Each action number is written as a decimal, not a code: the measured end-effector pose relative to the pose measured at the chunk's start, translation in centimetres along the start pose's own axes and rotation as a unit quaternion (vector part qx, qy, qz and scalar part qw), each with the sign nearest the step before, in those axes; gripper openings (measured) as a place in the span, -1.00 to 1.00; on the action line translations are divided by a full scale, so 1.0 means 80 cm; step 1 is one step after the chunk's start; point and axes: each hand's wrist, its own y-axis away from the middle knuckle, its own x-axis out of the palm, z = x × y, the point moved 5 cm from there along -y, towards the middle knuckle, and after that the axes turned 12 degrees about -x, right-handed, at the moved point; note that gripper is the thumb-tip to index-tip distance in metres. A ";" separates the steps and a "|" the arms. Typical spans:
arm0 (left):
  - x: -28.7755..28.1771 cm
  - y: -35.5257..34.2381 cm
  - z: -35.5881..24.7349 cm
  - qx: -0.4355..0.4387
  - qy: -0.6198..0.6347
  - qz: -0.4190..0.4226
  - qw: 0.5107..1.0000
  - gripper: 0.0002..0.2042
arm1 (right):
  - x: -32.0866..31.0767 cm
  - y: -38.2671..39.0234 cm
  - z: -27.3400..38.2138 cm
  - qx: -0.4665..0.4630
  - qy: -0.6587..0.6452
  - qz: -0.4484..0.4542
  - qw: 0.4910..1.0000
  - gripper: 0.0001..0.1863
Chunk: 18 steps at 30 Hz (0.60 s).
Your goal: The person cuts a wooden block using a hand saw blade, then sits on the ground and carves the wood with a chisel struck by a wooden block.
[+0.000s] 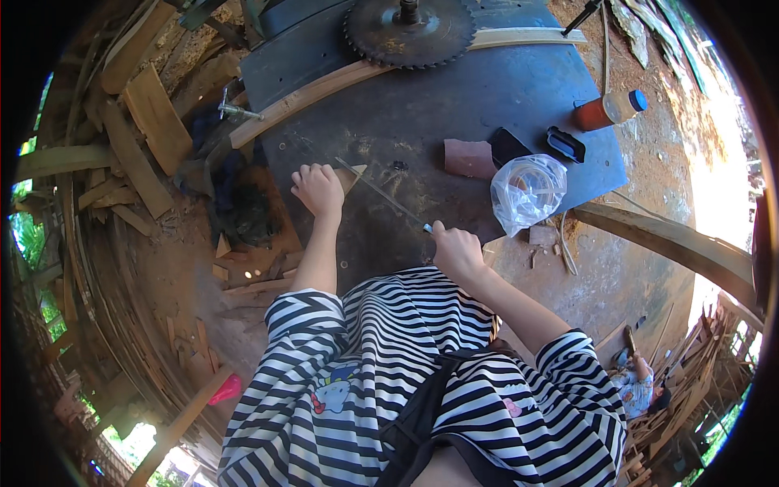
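Observation:
My left hand [316, 191] is closed on a small pale wooden piece [352, 180] at the near left of the dark metal table [414, 105]. My right hand [457, 256], lower and to the right, is wrapped round the light-coloured end of a long thin metal blade [385, 199]. The blade slants up-left across the wooden piece, close beside my left hand's fingers. A pink sandpaper sheet [467, 158] and a clear plastic bag with coiled contents [527, 195] lie right of my hands.
A circular saw blade [388, 36] and long wood strip [312, 97] sit at the back; a bottle [596, 114] and black tray [565, 144] at right. Wood scraps [154, 122] pile left; a beam [657, 235] juts right. Another person [633, 385] is low at lower right.

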 end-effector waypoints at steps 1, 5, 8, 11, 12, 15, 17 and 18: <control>0.000 0.000 -0.002 0.005 0.002 0.002 1.000 -0.63 | 0.000 -0.004 0.001 0.001 0.007 -0.003 1.000 -0.80; -0.002 0.003 -0.014 0.041 0.005 0.010 0.999 -0.65 | 0.016 -0.066 0.024 0.003 0.009 -0.028 1.000 -0.80; -0.005 0.006 -0.010 0.023 0.004 -0.039 0.999 -0.67 | 0.019 -0.063 0.018 -0.001 0.006 -0.057 0.998 -0.82; -0.002 0.001 -0.002 0.002 0.011 -0.016 1.000 -0.66 | 0.008 -0.030 0.015 -0.001 0.023 -0.035 0.999 -0.83; -0.002 0.001 -0.001 0.010 0.013 -0.012 1.000 -0.66 | 0.010 -0.028 0.015 0.002 0.021 -0.016 1.000 -0.83; -0.002 0.002 -0.005 0.026 0.024 -0.006 0.999 -0.67 | 0.011 -0.049 0.029 0.000 0.025 -0.019 0.999 -0.83; -0.006 0.001 -0.010 0.026 0.033 -0.009 0.999 -0.67 | 0.014 -0.076 0.032 -0.012 0.025 -0.045 0.999 -0.82; -0.007 0.001 -0.017 0.043 0.036 -0.012 0.998 -0.67 | 0.012 -0.073 0.028 -0.013 0.028 -0.045 0.999 -0.82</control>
